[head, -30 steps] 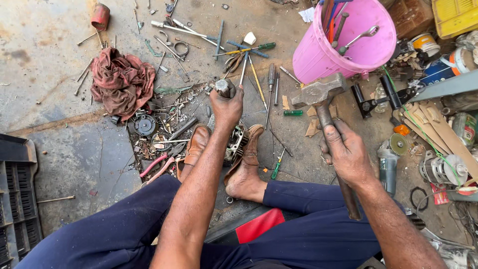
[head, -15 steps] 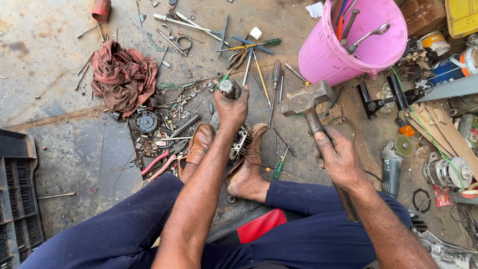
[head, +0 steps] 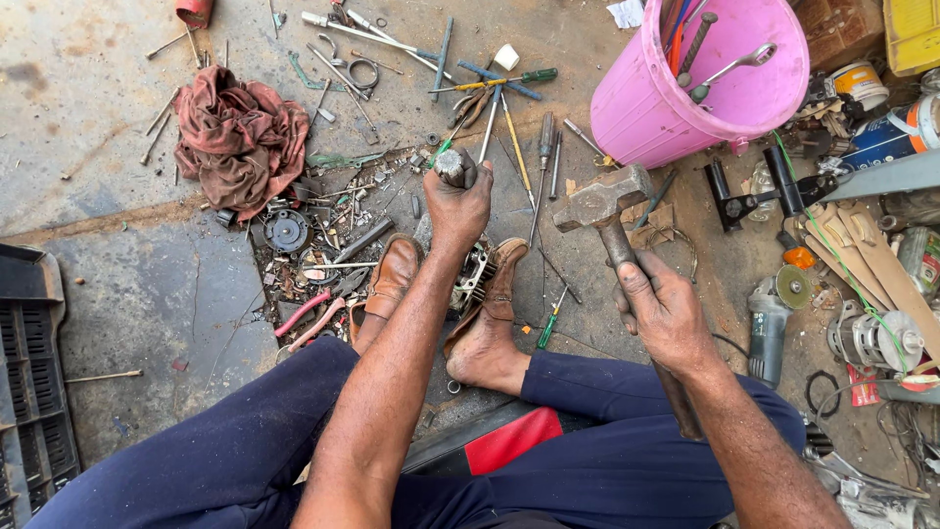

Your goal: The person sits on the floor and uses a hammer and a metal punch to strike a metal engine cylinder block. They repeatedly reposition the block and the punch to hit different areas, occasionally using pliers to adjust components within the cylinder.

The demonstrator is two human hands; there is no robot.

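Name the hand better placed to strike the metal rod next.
Right, probably. The right hand grips the hammer, its head raised beside the metal rod. The left hand is wrapped around that rod, holding it upright.

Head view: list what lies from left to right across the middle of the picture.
Black slatted plastic crate → crumpled dark red rag → left hand gripping a short metal punch → steel-headed hammer held in the right hand → grey angle grinder.

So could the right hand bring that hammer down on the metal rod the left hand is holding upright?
Probably yes: the hammer in the right hand sits raised beside the rod, with nothing between them.
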